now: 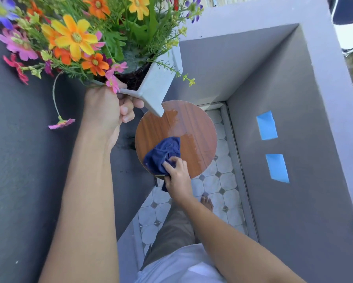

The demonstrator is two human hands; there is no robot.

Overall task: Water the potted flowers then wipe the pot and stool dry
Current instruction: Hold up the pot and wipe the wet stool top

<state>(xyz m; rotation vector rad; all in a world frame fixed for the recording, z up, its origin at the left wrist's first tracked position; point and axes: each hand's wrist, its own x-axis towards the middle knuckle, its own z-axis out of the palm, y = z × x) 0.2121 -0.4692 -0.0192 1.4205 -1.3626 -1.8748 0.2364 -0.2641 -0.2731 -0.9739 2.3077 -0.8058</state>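
Observation:
My left hand (108, 108) grips the rim of a square white pot (159, 86) and holds it lifted and tilted above the stool. The pot is full of orange, yellow, pink and purple flowers (75, 37). Below it stands a round wooden stool (194, 127) with a wet patch across its top. My right hand (176, 172) presses a dark blue cloth (161, 154) onto the near left part of the stool top.
A dark grey wall (28, 160) rises on the left and a grey parapet (294, 119) with two blue tape patches on the right. White octagonal floor tiles (218, 180) lie below, with my bare foot (207, 202) and trouser leg near the stool.

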